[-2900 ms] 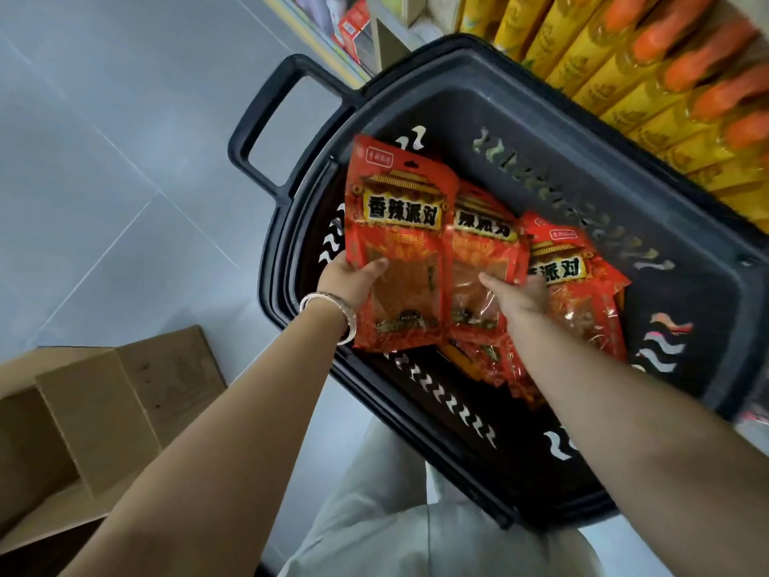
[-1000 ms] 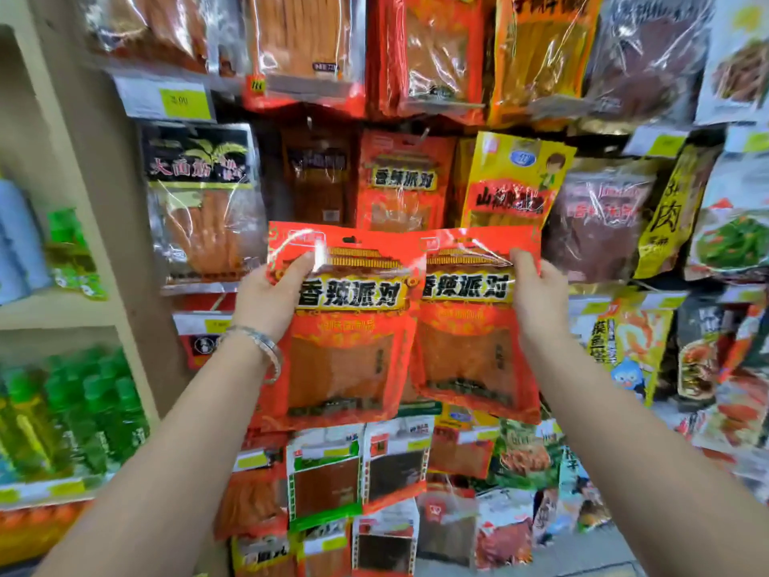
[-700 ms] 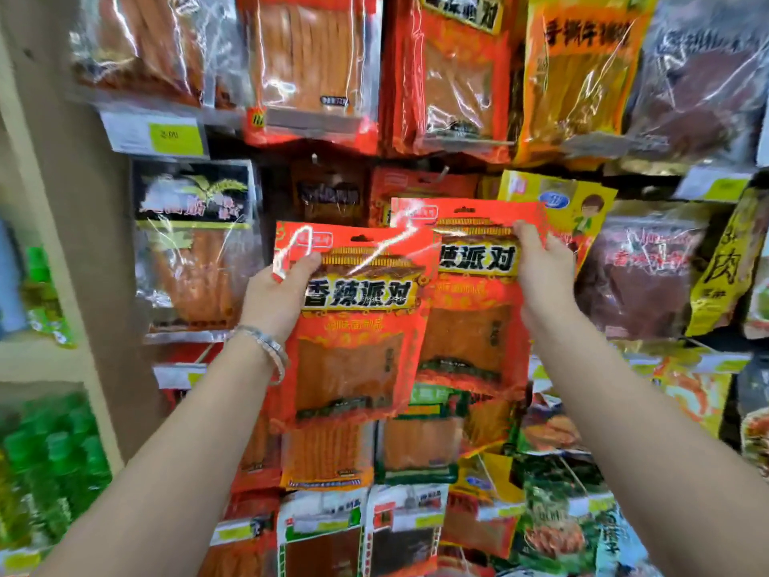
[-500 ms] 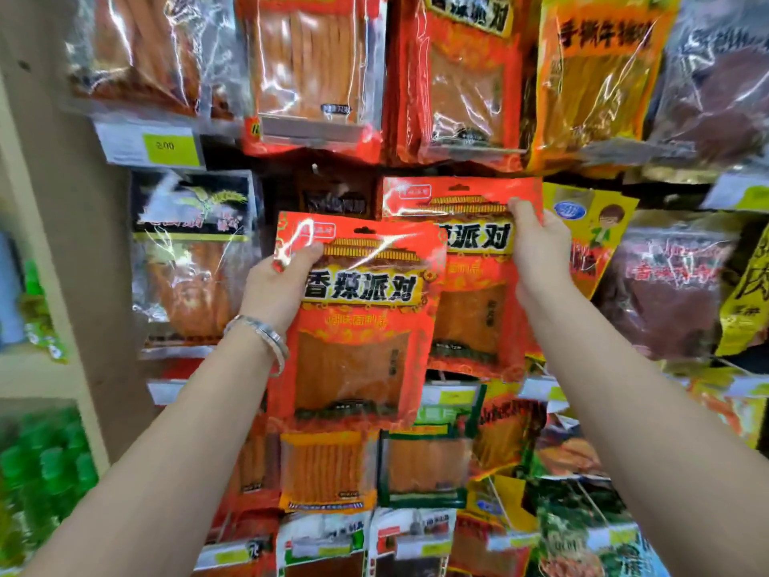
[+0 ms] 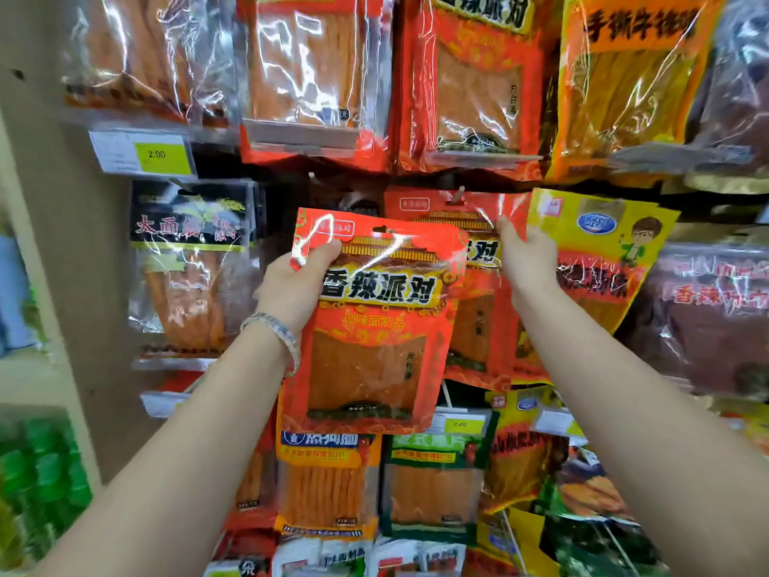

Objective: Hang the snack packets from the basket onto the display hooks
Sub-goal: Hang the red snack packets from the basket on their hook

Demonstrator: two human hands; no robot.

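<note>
Packet (image 5: pixel 374 301) of orange sheets (image 5: pixel 366 368), left hand (image 5: pixel 297 285)

The display rack (image 5: pixel 287 189) carries crowded rows of hanging snack packets (image 5: pixel 316 68) (most orange or red), a black-labelled packet (image 5: pixel 187 264) at left, a yellow packet (image 5: pixel 599 251) at right, and a price tag (image 5: pixel 143 154) above.

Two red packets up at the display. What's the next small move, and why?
Probably slide the red packet in the right hand back along the hook: the hook tip shows at its top edge, while the left hand holds a second red packet, waiting.
</note>
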